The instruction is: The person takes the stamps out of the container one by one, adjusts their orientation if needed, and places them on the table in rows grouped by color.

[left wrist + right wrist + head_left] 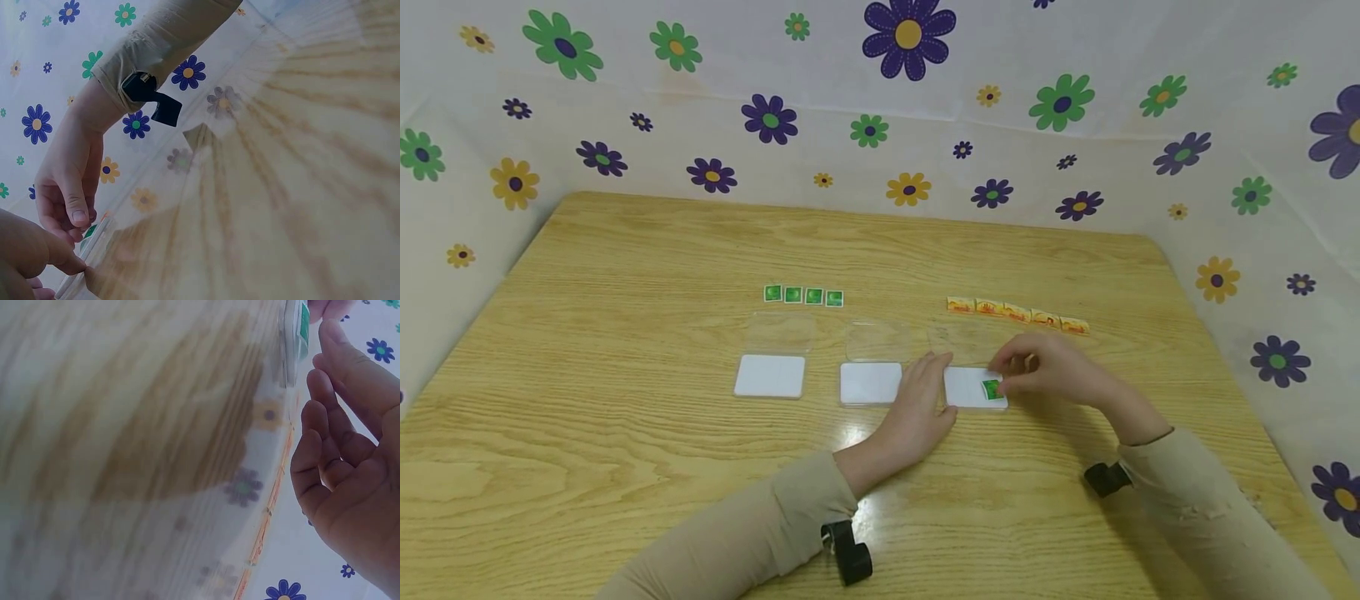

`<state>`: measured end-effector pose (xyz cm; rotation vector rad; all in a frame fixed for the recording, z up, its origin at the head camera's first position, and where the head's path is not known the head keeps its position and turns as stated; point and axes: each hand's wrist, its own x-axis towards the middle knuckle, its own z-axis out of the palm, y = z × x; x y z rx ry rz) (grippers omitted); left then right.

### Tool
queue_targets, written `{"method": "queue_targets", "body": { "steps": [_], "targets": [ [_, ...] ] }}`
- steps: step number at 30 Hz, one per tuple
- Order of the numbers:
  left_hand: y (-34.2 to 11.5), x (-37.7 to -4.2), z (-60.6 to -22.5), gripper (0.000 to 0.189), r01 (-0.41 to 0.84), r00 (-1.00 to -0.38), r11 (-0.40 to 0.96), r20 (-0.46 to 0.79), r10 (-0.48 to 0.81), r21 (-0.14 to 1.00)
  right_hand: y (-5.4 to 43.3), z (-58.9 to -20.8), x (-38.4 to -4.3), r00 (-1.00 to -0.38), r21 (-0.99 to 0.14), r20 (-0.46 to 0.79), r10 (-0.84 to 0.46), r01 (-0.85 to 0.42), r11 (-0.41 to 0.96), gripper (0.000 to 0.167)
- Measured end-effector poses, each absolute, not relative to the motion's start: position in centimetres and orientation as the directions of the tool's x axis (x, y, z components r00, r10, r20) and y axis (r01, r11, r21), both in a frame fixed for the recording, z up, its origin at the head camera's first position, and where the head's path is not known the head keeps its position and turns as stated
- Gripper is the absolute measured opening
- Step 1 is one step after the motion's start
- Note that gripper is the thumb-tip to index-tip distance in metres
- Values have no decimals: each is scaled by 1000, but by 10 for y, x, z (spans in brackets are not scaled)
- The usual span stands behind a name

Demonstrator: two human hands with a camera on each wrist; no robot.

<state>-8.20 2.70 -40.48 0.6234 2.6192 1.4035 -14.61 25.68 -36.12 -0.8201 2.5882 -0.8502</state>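
In the head view, a small green picture piece (992, 389) lies slightly askew on the right part of the rightmost white card (964, 388). That card sits in a flat clear case. My left hand (917, 417) holds the case's left end, thumb at the near edge and fingers at the far edge. In the left wrist view its thumb (70, 262) touches the case's side. My right hand (1056, 371) is at the card's right end, fingers loosely curled. In the right wrist view its thumb tip (332, 332) is close to the green piece (304, 337), with nothing visibly pinched.
Two more cased white cards, a middle one (868, 384) and a left one (770, 376), lie in the same row. Clear lids (779, 333) lie behind. Several green pieces (793, 295) and an overlapping row of orange strips (1017, 313) lie farther back on the wooden table (625, 400).
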Motion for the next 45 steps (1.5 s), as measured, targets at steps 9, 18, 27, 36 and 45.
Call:
{"method": "queue_targets", "body": {
  "steps": [9, 18, 27, 36, 45],
  "targets": [
    [27, -83, -407, 62, 330, -903, 495, 115, 414, 804, 255, -365, -145, -776, -627, -107, -622, -433, 648, 19],
    [26, -83, -405, 62, 320, -903, 488, 105, 416, 812, 252, -364, -145, -770, -617, -113, -628, -441, 652, 16],
    [26, -84, -406, 61, 322, -903, 479, 114, 414, 816, 249, -361, -144, -771, -599, -135, -622, -437, 671, 13],
    [26, -83, -406, 61, 322, -906, 476, 120, 406, 818, 247, -359, -146, -755, -583, -118, -645, -473, 661, 10],
    [26, -82, -407, 62, 315, -907, 476, 112, 406, 821, 241, -348, -154, -771, -554, -81, -632, -492, 671, 10]
  ]
}}
